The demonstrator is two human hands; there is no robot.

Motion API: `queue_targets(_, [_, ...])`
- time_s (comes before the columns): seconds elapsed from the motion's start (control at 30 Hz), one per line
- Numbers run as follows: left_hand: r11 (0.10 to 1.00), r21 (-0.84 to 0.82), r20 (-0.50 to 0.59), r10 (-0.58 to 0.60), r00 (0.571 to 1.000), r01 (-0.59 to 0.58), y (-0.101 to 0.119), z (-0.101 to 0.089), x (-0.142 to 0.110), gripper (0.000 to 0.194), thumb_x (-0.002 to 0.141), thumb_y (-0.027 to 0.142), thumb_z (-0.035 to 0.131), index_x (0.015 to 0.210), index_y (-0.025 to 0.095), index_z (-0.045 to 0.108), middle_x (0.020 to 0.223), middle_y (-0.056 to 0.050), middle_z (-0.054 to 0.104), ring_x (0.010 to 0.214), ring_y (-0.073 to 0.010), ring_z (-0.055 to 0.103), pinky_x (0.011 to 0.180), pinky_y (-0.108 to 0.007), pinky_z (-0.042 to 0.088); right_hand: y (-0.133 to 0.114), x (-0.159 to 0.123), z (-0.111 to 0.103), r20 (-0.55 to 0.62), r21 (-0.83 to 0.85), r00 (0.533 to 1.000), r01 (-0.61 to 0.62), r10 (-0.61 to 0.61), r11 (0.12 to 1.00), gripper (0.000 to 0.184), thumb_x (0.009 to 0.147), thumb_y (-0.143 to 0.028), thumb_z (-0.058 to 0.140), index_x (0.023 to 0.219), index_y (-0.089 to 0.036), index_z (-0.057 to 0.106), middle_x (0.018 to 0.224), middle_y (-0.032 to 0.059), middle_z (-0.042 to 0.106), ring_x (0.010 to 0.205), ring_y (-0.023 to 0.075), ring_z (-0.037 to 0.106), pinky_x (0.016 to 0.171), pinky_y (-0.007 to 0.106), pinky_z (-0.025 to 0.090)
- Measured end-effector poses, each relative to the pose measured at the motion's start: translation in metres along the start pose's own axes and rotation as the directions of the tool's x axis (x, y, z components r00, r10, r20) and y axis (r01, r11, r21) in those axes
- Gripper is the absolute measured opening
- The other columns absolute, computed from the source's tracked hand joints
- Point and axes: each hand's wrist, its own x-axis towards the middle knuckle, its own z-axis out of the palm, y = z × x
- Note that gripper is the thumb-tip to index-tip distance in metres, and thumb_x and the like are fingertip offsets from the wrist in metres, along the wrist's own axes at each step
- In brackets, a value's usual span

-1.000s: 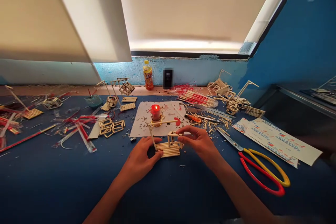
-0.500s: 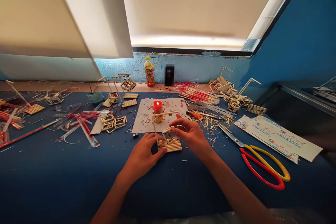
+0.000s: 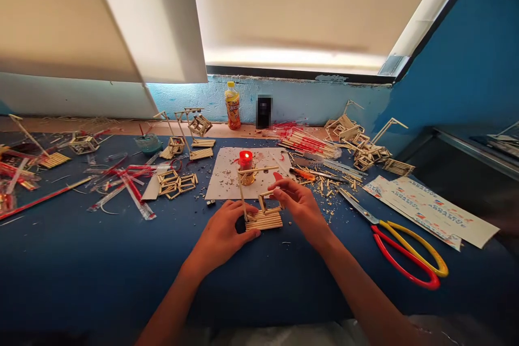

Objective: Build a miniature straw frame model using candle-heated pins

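My left hand is closed around the left edge of a small stand made of wooden sticks. It has a flat raft-like base, a thin upright post and an arm sticking out to the right at the top. Between thumb and fingers, my right hand grips a small open stick frame over the base, under the arm. My fingers cover part of this frame, and whether it touches the base is unclear. Just behind the stand, a lit red candle stands on a white sheet strewn with bits.
Large scissors with red and yellow handles lie at right, beside printed card strips. Cut stick pieces, an orange-handled cutter and bundled red-tipped sticks lie behind. Other stick models and plastic wrappers spread leftward. A drink bottle stands against the wall.
The small stick frame has shifted slightly to the right with my right hand, showing more of the base. My left hand keeps its grip on the stand. The view has tilted slightly.
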Motion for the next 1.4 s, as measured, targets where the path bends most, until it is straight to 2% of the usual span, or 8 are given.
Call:
queue_targets(0.07, [1.000, -0.005, 0.005, -0.005, 1.000, 0.005, -0.001, 0.000, -0.001, 0.038, 0.085, 0.041, 0.075, 0.121, 0.031, 0.071, 0.122, -0.005, 0.068, 0.118, -0.0290, 0.060, 0.103, -0.042, 0.045, 0.002, -0.001, -0.001, -0.004, 0.000, 1.000, -0.017, 0.017, 1.000, 0.028, 0.090, -0.049, 0.069, 0.097, -0.023, 0.073, 0.114, 0.0080, 0.072, 0.113, 0.0272, 0.065, 0.093, 0.036, 0.051])
queue_targets(0.17, [1.000, -0.015, 0.014, -0.008, 1.000, 0.009, -0.003, 0.001, -0.002, 0.039, 0.085, 0.042, 0.075, 0.122, 0.031, 0.072, 0.123, -0.006, 0.066, 0.116, -0.0292, 0.062, 0.103, -0.042, 0.046, 0.004, -0.002, 0.000, 0.007, 0.027, 0.999, -0.031, 0.031, 0.999, 0.032, 0.092, -0.053, 0.065, 0.094, -0.021, 0.071, 0.099, 0.0055, 0.071, 0.092, 0.0223, 0.067, 0.088, 0.035, 0.052])
queue_targets(0.3, [0.999, -0.036, 0.022, 0.001, 1.000, 0.000, -0.005, 0.003, -0.001, 0.040, 0.083, 0.042, 0.077, 0.121, 0.031, 0.073, 0.123, -0.007, 0.065, 0.117, -0.0287, 0.062, 0.104, -0.040, 0.047, 0.009, 0.000, 0.004, 0.009, 0.064, 1.000, -0.029, 0.028, 0.998, 0.033, 0.092, -0.055, 0.064, 0.091, -0.022, 0.068, 0.095, 0.0036, 0.070, 0.091, 0.0210, 0.066, 0.088, 0.033, 0.052])
queue_targets(0.5, [0.998, -0.056, 0.027, 0.000, 1.000, 0.002, -0.007, 0.003, -0.001, 0.040, 0.084, 0.041, 0.078, 0.123, 0.031, 0.072, 0.122, -0.006, 0.064, 0.116, -0.0266, 0.062, 0.103, -0.037, 0.047, 0.012, 0.004, 0.007, -0.023, 0.076, 1.000, -0.009, 0.011, 0.997, 0.037, 0.091, -0.060, 0.061, 0.093, -0.023, 0.068, 0.104, 0.0052, 0.072, 0.093, 0.0221, 0.068, 0.089, 0.035, 0.053])
queue_targets(0.67, [0.998, -0.056, 0.027, -0.009, 1.000, 0.011, -0.006, 0.002, -0.003, 0.038, 0.084, 0.040, 0.078, 0.120, 0.031, 0.073, 0.119, -0.004, 0.065, 0.113, -0.0263, 0.063, 0.101, -0.037, 0.047, 0.009, 0.004, 0.009, 0.020, 0.060, 1.000, 0.008, -0.010, 0.998, 0.033, 0.094, -0.055, 0.060, 0.093, -0.022, 0.067, 0.100, 0.0043, 0.071, 0.090, 0.0205, 0.069, 0.088, 0.034, 0.054])
queue_targets(0.87, [0.999, -0.053, 0.016, -0.006, 1.000, 0.006, -0.005, 0.004, -0.002, 0.034, 0.083, 0.038, 0.079, 0.116, 0.031, 0.073, 0.119, -0.003, 0.065, 0.114, -0.0258, 0.062, 0.100, -0.037, 0.046, -0.003, 0.004, 0.019, 0.060, -0.047, 0.994, 0.096, -0.094, 0.994, 0.031, 0.096, -0.051, 0.060, 0.094, -0.021, 0.069, 0.096, 0.0026, 0.070, 0.090, 0.0197, 0.067, 0.086, 0.033, 0.052])
queue_targets(1.03, [0.999, -0.050, 0.005, -0.002, 1.000, 0.002, -0.006, 0.005, -0.003, 0.033, 0.085, 0.037, 0.078, 0.116, 0.033, 0.071, 0.119, -0.001, 0.064, 0.113, -0.0242, 0.062, 0.100, -0.036, 0.047, -0.004, 0.007, 0.025, 0.014, -0.126, 0.983, 0.185, -0.185, 0.975, 0.028, 0.098, -0.047, 0.056, 0.095, -0.022, 0.068, 0.089, 0.0011, 0.067, 0.084, 0.0180, 0.062, 0.079, 0.032, 0.051])
queue_targets(1.4, [0.999, -0.032, 0.004, -0.007, 1.000, 0.007, -0.009, 0.004, -0.003, 0.036, 0.083, 0.039, 0.079, 0.118, 0.034, 0.072, 0.119, -0.002, 0.065, 0.111, -0.0243, 0.064, 0.099, -0.036, 0.048, -0.006, 0.006, 0.029, -0.002, -0.165, 0.961, 0.273, -0.277, 0.948, 0.023, 0.101, -0.039, 0.054, 0.096, -0.021, 0.067, 0.089, 0.0004, 0.065, 0.080, 0.0159, 0.059, 0.071, 0.030, 0.045])
